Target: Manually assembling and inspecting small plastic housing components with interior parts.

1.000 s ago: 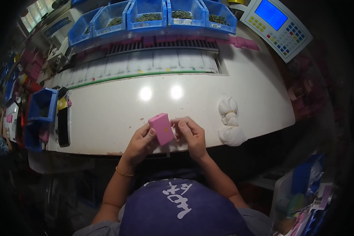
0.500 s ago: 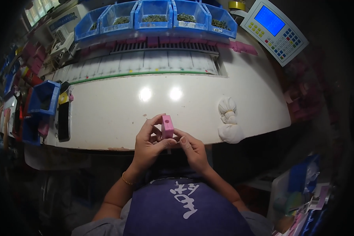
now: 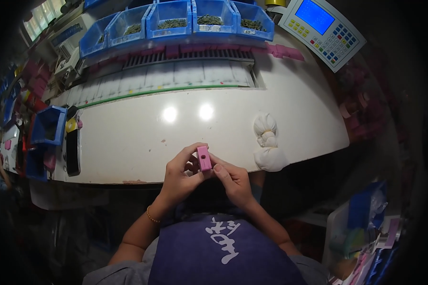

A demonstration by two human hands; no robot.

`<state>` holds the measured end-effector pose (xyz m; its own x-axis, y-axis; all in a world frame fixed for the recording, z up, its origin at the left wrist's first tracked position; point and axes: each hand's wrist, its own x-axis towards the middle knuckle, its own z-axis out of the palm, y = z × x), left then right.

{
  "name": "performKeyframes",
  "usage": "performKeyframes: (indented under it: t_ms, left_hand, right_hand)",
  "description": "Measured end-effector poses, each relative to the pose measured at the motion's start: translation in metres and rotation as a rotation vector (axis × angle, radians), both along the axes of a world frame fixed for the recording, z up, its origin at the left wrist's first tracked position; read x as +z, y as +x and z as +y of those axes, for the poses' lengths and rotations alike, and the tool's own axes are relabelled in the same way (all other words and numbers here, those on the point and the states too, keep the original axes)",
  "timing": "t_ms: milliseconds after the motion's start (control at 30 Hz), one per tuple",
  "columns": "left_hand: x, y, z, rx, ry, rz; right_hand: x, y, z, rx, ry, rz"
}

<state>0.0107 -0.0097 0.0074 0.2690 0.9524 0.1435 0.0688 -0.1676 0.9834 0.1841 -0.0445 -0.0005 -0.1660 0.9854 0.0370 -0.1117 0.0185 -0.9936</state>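
Observation:
A small pink block [image 3: 204,164] with a dark round spot in its upper face is held just off the table's front edge. My left hand [image 3: 178,173] grips it from the left, forefinger at the far end and thumb at the near end. From the other side my right hand [image 3: 237,184] holds it too, thumb tip near its lower right corner and fingers along its right side. The block partly hides those fingers. To the right of my hands, a white cloth bundle [image 3: 268,158], tied in the middle, lies on the white table [image 3: 123,137].
Blue bins [image 3: 170,33] with small dark green pieces line the back, above a slatted strip [image 3: 185,56]. A keypad unit with a blue screen [image 3: 315,17] stands back right. At the left are a phone-like black object [image 3: 73,152] and a blue bin [image 3: 49,126].
The pink block has tipped so its spotted face turns more toward me, and it has come slightly nearer. Both hands keep hold; the whole view has shifted a little.

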Motion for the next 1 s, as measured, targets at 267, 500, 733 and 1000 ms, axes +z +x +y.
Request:
performKeyframes:
  t_ms: [267, 500, 733, 1000]
  left_hand:
    - [0.001, 0.004, 0.003, -0.092, 0.153, 0.086]
    - [0.005, -0.021, 0.009, -0.089, 0.040, 0.307]
    - [-0.007, -0.007, 0.004, 0.005, 0.064, 0.275]
    - [-0.016, -0.005, 0.003, -0.059, 0.116, 0.210]
  right_hand:
    - [0.004, 0.015, 0.022, -0.131, 0.358, -0.274]
    - [-0.010, 0.005, 0.027, -0.113, 0.305, -0.287]
    - [0.006, -0.012, 0.020, -0.102, 0.281, -0.498]
    - [-0.001, -0.001, 0.029, 0.148, 0.264, -0.487]
